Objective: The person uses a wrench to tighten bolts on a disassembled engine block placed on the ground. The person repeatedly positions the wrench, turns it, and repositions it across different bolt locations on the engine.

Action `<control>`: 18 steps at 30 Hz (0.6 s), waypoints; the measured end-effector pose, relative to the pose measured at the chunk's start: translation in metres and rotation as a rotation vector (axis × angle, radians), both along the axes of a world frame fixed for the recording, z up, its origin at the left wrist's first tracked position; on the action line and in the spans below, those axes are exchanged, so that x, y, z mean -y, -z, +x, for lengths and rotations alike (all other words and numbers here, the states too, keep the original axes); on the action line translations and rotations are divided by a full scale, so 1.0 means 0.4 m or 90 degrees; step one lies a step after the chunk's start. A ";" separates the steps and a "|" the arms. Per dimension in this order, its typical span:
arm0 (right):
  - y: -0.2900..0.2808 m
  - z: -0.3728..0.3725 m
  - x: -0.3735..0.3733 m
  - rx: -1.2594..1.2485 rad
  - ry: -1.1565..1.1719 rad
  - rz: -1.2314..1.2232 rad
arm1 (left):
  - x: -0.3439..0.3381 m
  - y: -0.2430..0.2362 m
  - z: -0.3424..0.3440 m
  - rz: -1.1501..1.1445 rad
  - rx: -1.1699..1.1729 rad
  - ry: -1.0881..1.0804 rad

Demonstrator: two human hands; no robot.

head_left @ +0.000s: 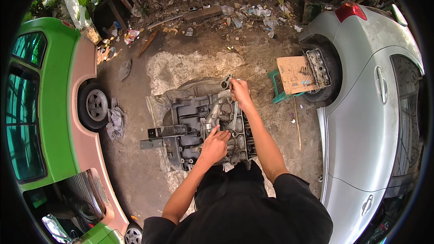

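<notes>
A blocky engine [187, 113] of dull, grimy grey metal, ribbed along its right edge, lies on the ground in front of the person, over a creased, dirt-stained grey-brown sheet [156, 108]. A thick curved pipe [216, 111] of paler, rough-looking metal bends across its upper face, and flat dark bracket plates [151, 143] jut out on the left. The ground [135, 149] is brown and gritty, with a lighter, worn patch showing beyond the engine. To the right, a scuffed sheet of cardboard [291, 74] covers a green plastic stool [275, 86], and a long metal part [318, 68] with round openings lies along the cardboard's right edge. The right arm reaches forward over the engine's right side, and the right hand [240, 92] has its grip clamped on the upper end of a slim silver tool [235, 112], whose shaft runs down toward the engine. The left hand [214, 146] sits lower, palm down, its index finger stretched toward the base of the pipe and the other fingers bent against the engine; whether that grip pinches anything is impossible to tell, since the hand covers its own fingertips' undersides. The tool's lower end blends into the cluttered metal near those fingers, and the person's dark shirt [262, 212] cuts off the engine's near edge.
</notes>
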State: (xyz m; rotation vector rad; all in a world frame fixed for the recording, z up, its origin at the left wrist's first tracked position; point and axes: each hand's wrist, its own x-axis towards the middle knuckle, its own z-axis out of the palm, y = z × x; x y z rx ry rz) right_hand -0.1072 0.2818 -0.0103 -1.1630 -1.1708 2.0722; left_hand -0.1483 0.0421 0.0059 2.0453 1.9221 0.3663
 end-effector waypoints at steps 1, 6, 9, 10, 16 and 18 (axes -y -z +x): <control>-0.014 0.003 -0.001 0.000 -0.012 0.005 | 0.001 0.002 0.001 0.000 0.012 -0.001; -0.109 0.034 -0.035 -0.055 -0.022 0.039 | -0.006 0.000 0.006 0.022 0.046 -0.005; -0.162 0.074 -0.057 -0.108 0.028 0.044 | -0.005 -0.008 0.008 0.036 0.077 -0.019; -0.178 0.098 -0.059 -0.130 0.065 0.054 | -0.003 -0.011 0.008 0.039 0.088 -0.025; -0.174 0.283 0.067 -0.315 0.352 0.143 | -0.006 -0.014 0.004 0.057 0.127 -0.063; -0.148 0.325 0.133 -0.328 0.444 0.183 | -0.009 -0.013 0.007 0.050 0.131 -0.077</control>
